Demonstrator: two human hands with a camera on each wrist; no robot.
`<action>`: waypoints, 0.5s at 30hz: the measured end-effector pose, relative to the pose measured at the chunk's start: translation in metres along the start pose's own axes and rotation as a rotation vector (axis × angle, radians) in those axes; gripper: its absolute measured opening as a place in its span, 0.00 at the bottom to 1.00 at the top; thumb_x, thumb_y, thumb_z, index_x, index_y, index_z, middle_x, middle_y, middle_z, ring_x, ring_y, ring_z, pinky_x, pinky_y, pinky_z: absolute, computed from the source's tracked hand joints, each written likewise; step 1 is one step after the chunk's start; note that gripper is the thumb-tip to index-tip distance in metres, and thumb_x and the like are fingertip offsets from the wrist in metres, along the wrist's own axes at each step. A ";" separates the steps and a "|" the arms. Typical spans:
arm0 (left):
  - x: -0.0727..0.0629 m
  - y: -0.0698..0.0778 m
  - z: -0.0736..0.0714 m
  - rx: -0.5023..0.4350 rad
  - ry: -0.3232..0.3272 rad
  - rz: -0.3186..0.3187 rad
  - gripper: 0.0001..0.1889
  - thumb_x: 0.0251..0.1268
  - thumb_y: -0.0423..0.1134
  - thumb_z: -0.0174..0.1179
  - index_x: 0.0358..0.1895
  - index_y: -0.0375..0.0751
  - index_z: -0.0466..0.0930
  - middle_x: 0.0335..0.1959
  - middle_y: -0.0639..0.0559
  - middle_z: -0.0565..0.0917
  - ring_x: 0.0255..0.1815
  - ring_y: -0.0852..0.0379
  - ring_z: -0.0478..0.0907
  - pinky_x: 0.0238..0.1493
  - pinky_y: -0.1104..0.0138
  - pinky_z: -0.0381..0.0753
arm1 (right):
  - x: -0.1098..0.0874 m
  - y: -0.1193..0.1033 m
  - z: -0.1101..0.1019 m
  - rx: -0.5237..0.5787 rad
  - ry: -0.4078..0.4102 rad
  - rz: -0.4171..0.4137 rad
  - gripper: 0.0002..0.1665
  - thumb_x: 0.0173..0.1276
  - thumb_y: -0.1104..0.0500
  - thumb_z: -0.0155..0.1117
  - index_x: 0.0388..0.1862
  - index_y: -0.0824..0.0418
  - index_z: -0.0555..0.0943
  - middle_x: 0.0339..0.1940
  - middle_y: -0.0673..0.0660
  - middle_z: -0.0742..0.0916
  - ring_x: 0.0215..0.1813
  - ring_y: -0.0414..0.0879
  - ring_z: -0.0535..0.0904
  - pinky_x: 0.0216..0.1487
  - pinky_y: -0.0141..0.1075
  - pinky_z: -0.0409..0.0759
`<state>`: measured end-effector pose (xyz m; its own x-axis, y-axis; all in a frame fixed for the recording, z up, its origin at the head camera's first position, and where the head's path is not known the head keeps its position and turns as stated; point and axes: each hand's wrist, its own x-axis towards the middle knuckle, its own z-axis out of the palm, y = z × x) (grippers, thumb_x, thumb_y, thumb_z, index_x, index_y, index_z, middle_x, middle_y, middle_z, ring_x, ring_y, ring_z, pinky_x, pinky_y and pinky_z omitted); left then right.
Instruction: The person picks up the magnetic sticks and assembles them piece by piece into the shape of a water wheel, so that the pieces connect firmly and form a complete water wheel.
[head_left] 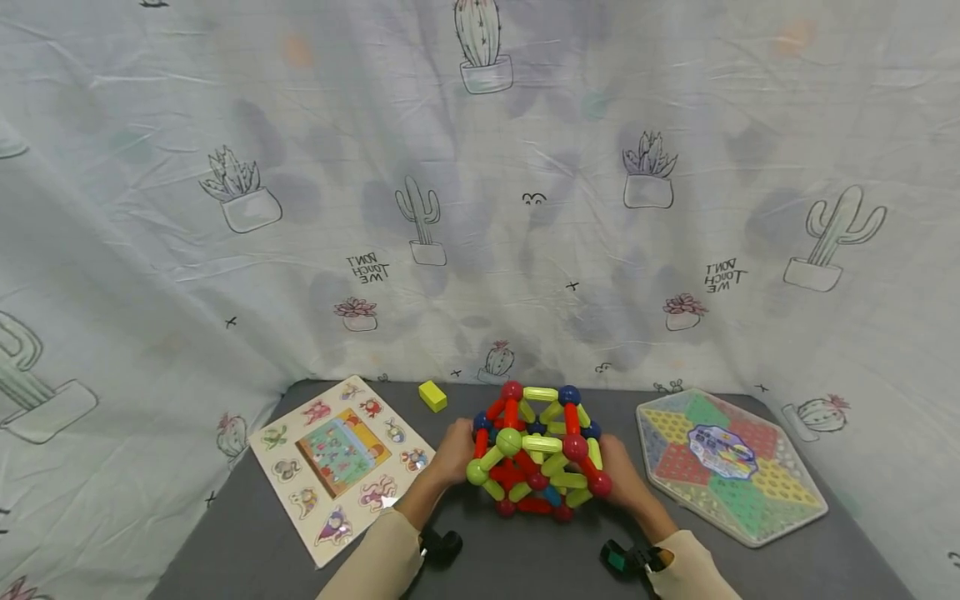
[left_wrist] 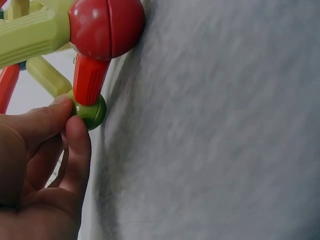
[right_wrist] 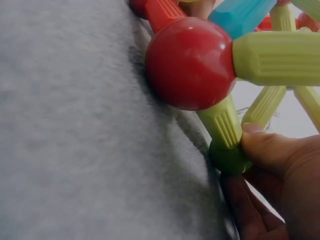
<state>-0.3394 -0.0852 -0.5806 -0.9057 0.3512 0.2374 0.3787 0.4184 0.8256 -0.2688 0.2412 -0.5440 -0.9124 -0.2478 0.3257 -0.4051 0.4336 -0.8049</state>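
Note:
A ball-and-rod construction toy model [head_left: 542, 444] stands on the grey table between my hands. Red, yellow-green and blue rods join its red, green and dark blue balls into a rounded frame. At its left side, my left hand [head_left: 452, 454] pinches a green ball [left_wrist: 92, 114] low on the frame between thumb and fingers. On the opposite side, my right hand [right_wrist: 285, 165] grips another green ball [right_wrist: 227, 157] near the table surface. A large red ball [right_wrist: 190, 62] and a light blue rod [right_wrist: 242, 17] show close to the right wrist camera. In the head view, the model partly hides both hands' fingers.
Left of the model lies a wooden picture puzzle board [head_left: 281, 446]. A yellow block [head_left: 432, 396] sits near the table's back edge. To the right is a hexagonal game board [head_left: 723, 462] with coloured triangles. A patterned cloth [head_left: 480, 208] hangs behind the table [head_left: 525, 567].

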 end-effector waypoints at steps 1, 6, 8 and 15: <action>0.001 0.000 -0.001 0.006 0.008 0.004 0.05 0.62 0.36 0.74 0.30 0.43 0.89 0.24 0.59 0.87 0.27 0.67 0.78 0.30 0.69 0.83 | 0.001 0.000 0.001 0.009 -0.007 0.007 0.10 0.67 0.63 0.79 0.41 0.67 0.86 0.30 0.52 0.89 0.31 0.31 0.83 0.33 0.31 0.84; 0.003 0.003 -0.004 0.053 0.049 -0.013 0.10 0.60 0.32 0.71 0.23 0.45 0.84 0.19 0.61 0.80 0.24 0.66 0.74 0.27 0.70 0.79 | 0.007 0.002 0.003 -0.032 0.011 0.016 0.12 0.64 0.62 0.80 0.31 0.64 0.83 0.23 0.48 0.84 0.25 0.31 0.78 0.28 0.30 0.79; 0.005 -0.002 -0.002 0.053 0.052 -0.040 0.11 0.60 0.31 0.70 0.22 0.45 0.82 0.18 0.61 0.78 0.23 0.65 0.72 0.25 0.69 0.77 | 0.009 0.003 0.004 -0.058 0.029 0.018 0.15 0.62 0.62 0.81 0.26 0.62 0.80 0.20 0.45 0.79 0.22 0.30 0.74 0.25 0.30 0.75; 0.006 -0.010 0.001 -0.015 0.034 -0.010 0.05 0.61 0.33 0.74 0.28 0.41 0.88 0.22 0.61 0.85 0.25 0.67 0.75 0.28 0.70 0.80 | 0.008 0.003 0.003 -0.002 0.024 0.000 0.12 0.65 0.62 0.78 0.28 0.64 0.82 0.21 0.45 0.81 0.22 0.32 0.77 0.24 0.30 0.78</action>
